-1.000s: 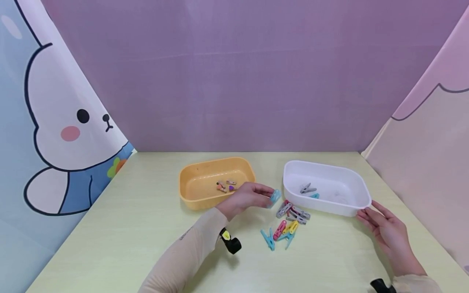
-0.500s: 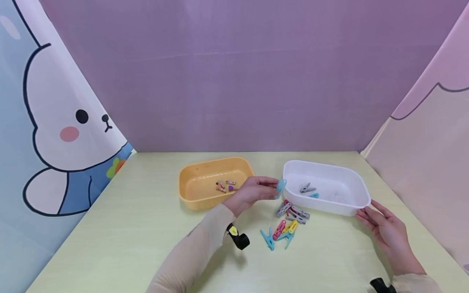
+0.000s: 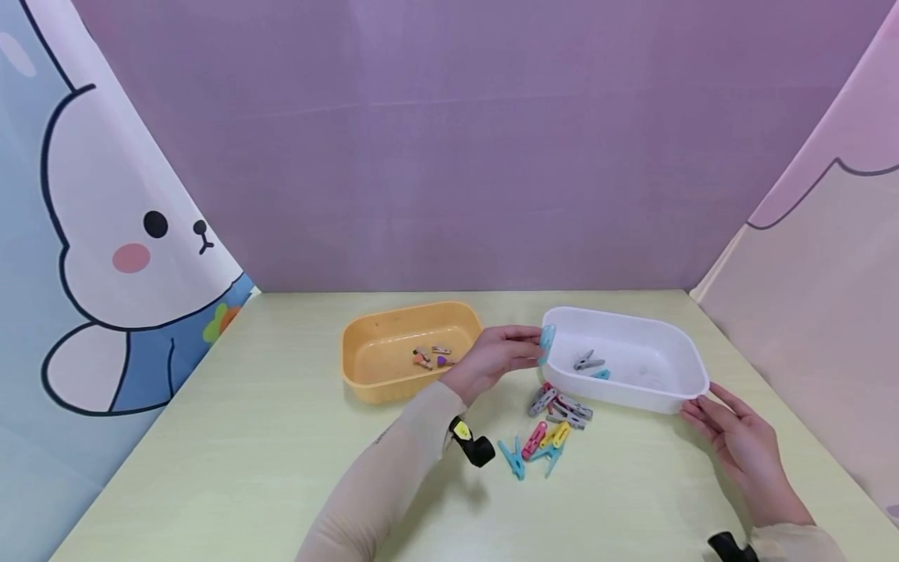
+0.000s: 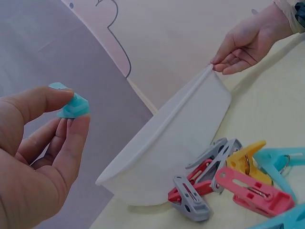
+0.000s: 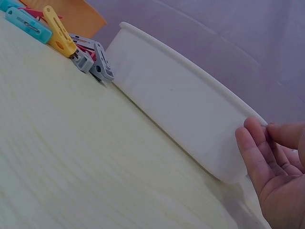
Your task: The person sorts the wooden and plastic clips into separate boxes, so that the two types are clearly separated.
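Observation:
A light-blue clothespin (image 3: 547, 343) is pinched between the thumb and fingers of my left hand (image 3: 494, 357), at the left end of the white basin (image 3: 632, 396). In the left wrist view the same clothespin (image 4: 75, 106) is held up in the air, level with the basin's rim. My right hand (image 3: 739, 443) grips the basin's near right corner, thumb at the rim and fingers against the outer wall, as the right wrist view shows. Inside the basin lie a grey clothespin (image 3: 588, 361) and a blue clothespin (image 3: 601, 375).
Several grey, red, yellow and blue clothespins (image 3: 555, 435) lie heaped on the table (image 3: 232, 460) before the white basin. An orange basin (image 3: 382, 390) at the left holds several small decorated wooden clips (image 3: 423, 358). A purple backdrop (image 3: 449, 156) rises behind the table.
My left hand has moved right and away from me, carrying the light-blue clothespin from above the pile to the white basin's left rim. The right hand stays at the basin's corner.

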`<state>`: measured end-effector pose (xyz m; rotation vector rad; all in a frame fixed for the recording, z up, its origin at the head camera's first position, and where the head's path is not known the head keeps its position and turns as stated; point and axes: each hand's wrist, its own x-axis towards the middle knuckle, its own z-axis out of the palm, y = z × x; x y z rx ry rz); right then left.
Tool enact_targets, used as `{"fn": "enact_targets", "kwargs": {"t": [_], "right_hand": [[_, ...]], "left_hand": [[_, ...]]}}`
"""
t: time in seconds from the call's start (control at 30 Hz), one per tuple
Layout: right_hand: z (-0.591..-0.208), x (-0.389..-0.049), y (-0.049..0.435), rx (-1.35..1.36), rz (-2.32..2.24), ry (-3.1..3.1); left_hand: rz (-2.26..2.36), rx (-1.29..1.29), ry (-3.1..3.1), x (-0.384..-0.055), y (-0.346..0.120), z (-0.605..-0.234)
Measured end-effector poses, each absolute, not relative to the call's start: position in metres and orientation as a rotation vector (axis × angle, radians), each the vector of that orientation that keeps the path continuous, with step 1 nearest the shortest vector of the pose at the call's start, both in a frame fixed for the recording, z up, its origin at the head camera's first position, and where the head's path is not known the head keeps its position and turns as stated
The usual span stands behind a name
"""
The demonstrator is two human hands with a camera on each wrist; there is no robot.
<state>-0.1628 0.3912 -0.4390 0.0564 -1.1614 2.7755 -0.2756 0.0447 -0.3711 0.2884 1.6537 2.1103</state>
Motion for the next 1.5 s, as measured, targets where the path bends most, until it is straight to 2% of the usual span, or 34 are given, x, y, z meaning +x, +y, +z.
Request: {"fn": "enact_targets", "kwargs": {"t": [0.83,1.5], "right_hand": [[-0.441,-0.164,0.393,0.059,2.779,-1.153],[-0.439,-0.162,0.393,0.035,2.786,-1.151]], "left_hand": [[2.258,0.236,1.529,-0.3,0.082,-0.359],[2.286,0.113,1.634,-0.313,0.103,-0.364]]}}
